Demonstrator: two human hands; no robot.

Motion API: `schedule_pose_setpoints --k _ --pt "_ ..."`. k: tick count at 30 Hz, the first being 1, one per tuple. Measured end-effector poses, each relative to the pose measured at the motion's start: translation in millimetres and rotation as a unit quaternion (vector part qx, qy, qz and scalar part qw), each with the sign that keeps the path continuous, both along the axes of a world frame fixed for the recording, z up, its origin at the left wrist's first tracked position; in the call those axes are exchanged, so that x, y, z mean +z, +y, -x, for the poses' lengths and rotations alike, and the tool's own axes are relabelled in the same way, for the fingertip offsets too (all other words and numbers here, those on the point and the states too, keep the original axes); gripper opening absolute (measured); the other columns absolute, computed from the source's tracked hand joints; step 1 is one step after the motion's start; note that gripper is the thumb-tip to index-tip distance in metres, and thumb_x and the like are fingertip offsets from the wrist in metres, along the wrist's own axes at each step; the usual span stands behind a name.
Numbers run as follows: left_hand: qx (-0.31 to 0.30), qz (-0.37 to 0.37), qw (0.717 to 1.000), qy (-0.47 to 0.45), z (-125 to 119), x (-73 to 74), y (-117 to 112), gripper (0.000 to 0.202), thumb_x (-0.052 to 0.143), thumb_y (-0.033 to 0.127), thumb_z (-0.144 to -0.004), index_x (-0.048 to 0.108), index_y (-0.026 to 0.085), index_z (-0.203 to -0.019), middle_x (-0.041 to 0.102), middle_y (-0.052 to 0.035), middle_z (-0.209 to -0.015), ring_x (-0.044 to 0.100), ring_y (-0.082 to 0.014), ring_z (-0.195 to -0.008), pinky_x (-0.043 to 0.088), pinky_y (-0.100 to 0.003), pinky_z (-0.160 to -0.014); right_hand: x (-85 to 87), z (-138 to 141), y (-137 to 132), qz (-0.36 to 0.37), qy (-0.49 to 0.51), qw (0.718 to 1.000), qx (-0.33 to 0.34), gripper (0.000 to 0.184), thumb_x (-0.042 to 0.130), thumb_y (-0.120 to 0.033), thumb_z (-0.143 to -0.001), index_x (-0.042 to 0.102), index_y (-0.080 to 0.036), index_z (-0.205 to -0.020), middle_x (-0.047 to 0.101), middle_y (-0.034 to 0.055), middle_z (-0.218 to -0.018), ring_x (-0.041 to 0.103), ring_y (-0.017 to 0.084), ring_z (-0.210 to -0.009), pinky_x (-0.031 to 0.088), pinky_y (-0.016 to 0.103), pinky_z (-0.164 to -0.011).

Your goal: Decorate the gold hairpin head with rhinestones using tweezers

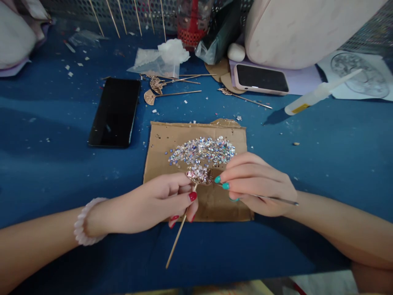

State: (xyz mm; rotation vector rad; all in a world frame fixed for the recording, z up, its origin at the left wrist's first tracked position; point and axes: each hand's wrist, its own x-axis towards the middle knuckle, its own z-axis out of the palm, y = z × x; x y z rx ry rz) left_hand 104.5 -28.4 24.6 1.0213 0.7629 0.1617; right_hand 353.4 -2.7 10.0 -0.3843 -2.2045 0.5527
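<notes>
My left hand (156, 200), with red nails and a beaded bracelet (89, 221), is closed on a gold hairpin (178, 241). The pin's head (199, 175) is covered with small sparkling stones, and its stick slants down toward me. In my right hand (260, 184), with turquoise nails, a thin metal pick-like tool (281, 200) is pinched; its tip is close to the right side of the pin's head and too small to make out. Just beyond both hands, a heap of shiny rhinestones (204, 150) lies on a piece of cardboard (227, 205).
A black phone (115, 112) lies left of the cardboard. Behind are several gold hairpins (178, 93), a clear plastic bag (156, 61), a pink-cased phone (260, 79) and a white glue bottle (310, 98). Scattered bits dot the blue tabletop (55, 164).
</notes>
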Motion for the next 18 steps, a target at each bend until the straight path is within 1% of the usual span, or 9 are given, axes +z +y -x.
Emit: schedule_pose_setpoints --k 5,13,18 --pt "0.002 0.002 1.000 0.002 0.7 0.9 0.1 0.020 0.044 0.030 -0.102 0.049 0.018 -0.088 0.061 0.0024 -0.079 0.042 -0.0047 -0.054 0.040 -0.017 -0.053 0.0 1.0 0.2 -0.004 0.006 1.000 -0.003 0.005 0.060 -0.015 -0.094 0.065 -0.014 -0.092 0.074 0.0094 -0.085 0.069 0.017 -0.082 0.062 0.034 -0.073" --pt "0.006 0.009 1.000 -0.015 -0.7 1.2 1.2 0.020 0.044 0.028 -0.102 0.046 0.018 -0.084 0.060 0.0033 -0.078 0.042 -0.0042 -0.054 0.036 -0.016 -0.051 -0.9 0.4 0.2 -0.005 -0.002 1.000 -0.008 0.005 0.060 -0.017 -0.094 0.064 -0.016 -0.095 0.075 0.0082 -0.086 0.070 0.017 -0.082 0.062 0.034 -0.073" --pt "0.013 0.016 1.000 -0.014 -0.5 1.2 0.7 0.021 0.043 0.027 -0.102 0.045 0.018 -0.083 0.060 0.0039 -0.077 0.041 -0.0039 -0.054 0.036 -0.016 -0.051 -0.3 -0.7 -0.1 0.001 -0.004 1.000 -0.007 0.005 0.059 -0.017 -0.095 0.064 -0.016 -0.094 0.075 0.0085 -0.086 0.069 0.017 -0.082 0.062 0.034 -0.074"
